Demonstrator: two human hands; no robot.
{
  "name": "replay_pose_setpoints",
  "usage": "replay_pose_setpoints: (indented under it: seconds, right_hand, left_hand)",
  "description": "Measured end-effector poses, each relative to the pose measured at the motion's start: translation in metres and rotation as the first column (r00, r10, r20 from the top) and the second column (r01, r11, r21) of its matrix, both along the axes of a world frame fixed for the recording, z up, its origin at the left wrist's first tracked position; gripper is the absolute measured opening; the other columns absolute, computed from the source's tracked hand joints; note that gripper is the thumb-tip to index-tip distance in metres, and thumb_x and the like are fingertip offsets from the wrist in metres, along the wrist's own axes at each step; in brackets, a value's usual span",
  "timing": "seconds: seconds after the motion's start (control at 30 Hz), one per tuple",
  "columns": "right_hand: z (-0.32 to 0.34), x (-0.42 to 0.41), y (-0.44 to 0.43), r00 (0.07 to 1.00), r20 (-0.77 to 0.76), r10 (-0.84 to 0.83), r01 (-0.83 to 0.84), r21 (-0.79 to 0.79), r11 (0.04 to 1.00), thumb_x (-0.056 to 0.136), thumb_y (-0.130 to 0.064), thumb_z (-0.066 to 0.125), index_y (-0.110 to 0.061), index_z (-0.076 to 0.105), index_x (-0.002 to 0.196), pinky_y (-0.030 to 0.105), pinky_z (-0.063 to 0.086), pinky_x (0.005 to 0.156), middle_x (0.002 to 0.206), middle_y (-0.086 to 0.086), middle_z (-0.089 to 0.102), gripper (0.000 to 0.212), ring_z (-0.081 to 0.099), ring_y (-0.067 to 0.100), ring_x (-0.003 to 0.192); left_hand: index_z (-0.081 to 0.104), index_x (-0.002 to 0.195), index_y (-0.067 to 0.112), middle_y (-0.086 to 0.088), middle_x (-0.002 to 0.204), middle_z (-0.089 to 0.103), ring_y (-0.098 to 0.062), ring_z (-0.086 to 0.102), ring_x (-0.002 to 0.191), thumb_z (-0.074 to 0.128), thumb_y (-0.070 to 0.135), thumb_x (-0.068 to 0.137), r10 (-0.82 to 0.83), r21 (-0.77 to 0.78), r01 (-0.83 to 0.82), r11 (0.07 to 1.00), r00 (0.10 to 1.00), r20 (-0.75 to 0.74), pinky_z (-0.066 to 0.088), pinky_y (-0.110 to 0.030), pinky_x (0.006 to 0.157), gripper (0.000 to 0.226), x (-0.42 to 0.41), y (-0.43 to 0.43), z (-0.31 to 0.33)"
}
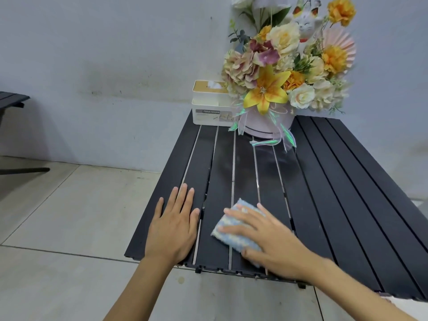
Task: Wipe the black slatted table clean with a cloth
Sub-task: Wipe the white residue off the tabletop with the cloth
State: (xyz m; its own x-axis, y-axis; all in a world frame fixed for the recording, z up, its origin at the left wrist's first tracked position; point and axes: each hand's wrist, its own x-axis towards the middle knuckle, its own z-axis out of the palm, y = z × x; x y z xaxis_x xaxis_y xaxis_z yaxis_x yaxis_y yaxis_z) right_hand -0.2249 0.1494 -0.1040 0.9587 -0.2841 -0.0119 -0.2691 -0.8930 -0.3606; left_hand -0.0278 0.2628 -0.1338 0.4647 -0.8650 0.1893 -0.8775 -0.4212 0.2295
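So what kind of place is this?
Probably a plain indoor corner, home or small shop: a black slatted table against a bare grey wall, a tiled floor, and a tissue holder beside a flower arrangement.

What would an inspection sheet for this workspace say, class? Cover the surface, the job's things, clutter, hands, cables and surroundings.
Surface: black slatted table, with pale gaps between the left slats and shiny streaks near the middle.
Job's things: blue and white cloth, flat on the table near the front edge.
Clutter: white tissue box and flower arrangement at the far edge by the wall.
Hands: left hand rests flat on the table; right hand presses the cloth with straight fingers.
Cables: nothing seen.
Surroundings: grey wall, tiled floor, dark furniture at far left.
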Motion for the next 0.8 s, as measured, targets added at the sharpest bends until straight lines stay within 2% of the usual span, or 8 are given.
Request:
replay_pose_setpoints:
  seconds: [0.1,0.2,0.27,0.37,0.47,0.57,0.67,0.8]
  right_hand:
    - [-0.005,0.031,-0.050,0.980,0.006,-0.201,0.200,-0.066,0.977,0.086,-0.052,0.023,-0.055,0.025,0.136,0.040,-0.003,0.118,0.152,-0.025,0.014,0.050,0.003,0.001,0.143]
    - [-0.008,0.073,-0.083,0.872,-0.010,-0.489,0.489,-0.029,0.872,0.096,-0.039,0.032,-0.048,0.027,0.139,0.048,-0.003,0.116,0.156,-0.012,0.013,0.045,0.004,0.015,0.145]
    - [-0.010,0.092,-0.083,0.814,0.000,-0.581,0.581,-0.020,0.814,0.096,-0.037,0.033,-0.045,0.027,0.140,0.048,-0.005,0.116,0.157,-0.008,0.011,0.045,0.003,0.018,0.145]
    - [-0.008,0.088,-0.062,0.847,0.024,-0.532,0.532,-0.017,0.846,0.095,-0.036,0.034,-0.046,0.026,0.140,0.047,-0.007,0.116,0.157,-0.010,0.012,0.047,0.002,0.016,0.145]
    - [-0.008,0.047,-0.021,0.948,0.050,-0.315,0.317,-0.040,0.948,0.087,-0.046,0.021,-0.051,0.026,0.138,0.043,-0.007,0.117,0.154,-0.019,0.015,0.052,0.001,0.008,0.143]
    - [-0.002,-0.010,0.022,0.990,0.012,-0.139,0.138,0.016,0.990,0.083,-0.045,0.018,-0.058,0.024,0.134,0.033,-0.017,0.115,0.149,-0.034,0.007,0.053,-0.008,-0.006,0.141]
    - [0.006,-0.041,0.026,0.986,-0.039,-0.161,0.163,0.068,0.984,0.081,-0.048,0.013,-0.065,0.023,0.130,0.025,-0.021,0.112,0.145,-0.042,-0.002,0.052,-0.015,-0.012,0.137]
    - [-0.001,-0.022,-0.020,0.949,-0.050,-0.312,0.312,-0.008,0.950,0.075,-0.057,0.003,-0.068,0.014,0.125,0.033,-0.013,0.116,0.150,-0.034,0.000,0.052,-0.011,-0.006,0.140]
  left_hand:
    - [0.005,0.148,0.023,0.009,0.156,-0.001,-0.005,-0.011,0.140,-0.017,0.049,0.077,0.007,-0.018,-0.007,1.000,1.000,0.001,-0.010,-0.030,0.110,0.078,0.000,0.000,-0.001]
    - [0.006,0.148,0.023,0.009,0.156,0.001,-0.005,-0.011,0.139,-0.016,0.049,0.078,0.010,-0.023,-0.010,1.000,1.000,0.001,-0.008,-0.031,0.112,0.077,0.001,0.000,-0.003]
    - [0.009,0.148,0.023,0.008,0.156,0.003,-0.007,-0.005,0.142,-0.015,0.049,0.079,0.014,-0.034,-0.014,0.999,1.000,0.001,-0.005,-0.032,0.112,0.077,0.001,0.000,-0.002]
    - [0.005,0.148,0.024,0.010,0.155,-0.002,-0.006,-0.009,0.141,-0.017,0.049,0.077,0.009,-0.020,-0.009,1.000,1.000,-0.008,-0.007,-0.032,0.113,0.079,0.001,0.000,-0.002]
    - [0.007,0.148,0.024,0.009,0.156,0.003,-0.007,-0.005,0.142,-0.015,0.049,0.079,0.016,-0.029,-0.017,0.999,1.000,-0.004,-0.003,-0.033,0.114,0.077,0.001,0.000,-0.003]
    - [-0.001,0.147,0.020,0.007,0.156,0.002,-0.007,-0.007,0.142,-0.015,0.047,0.080,0.013,-0.025,-0.013,1.000,1.000,0.007,-0.004,-0.033,0.113,0.074,0.001,-0.001,-0.004]
    - [-0.004,0.146,0.015,0.006,0.156,0.000,-0.007,-0.012,0.139,-0.017,0.046,0.080,0.008,-0.020,-0.008,1.000,1.000,0.012,-0.006,-0.032,0.112,0.074,0.000,-0.001,-0.003]
    - [0.001,0.147,0.016,0.007,0.156,-0.002,-0.005,-0.014,0.138,-0.017,0.046,0.079,0.006,-0.010,-0.006,1.000,1.000,0.017,-0.006,-0.032,0.113,0.076,-0.001,0.000,-0.003]
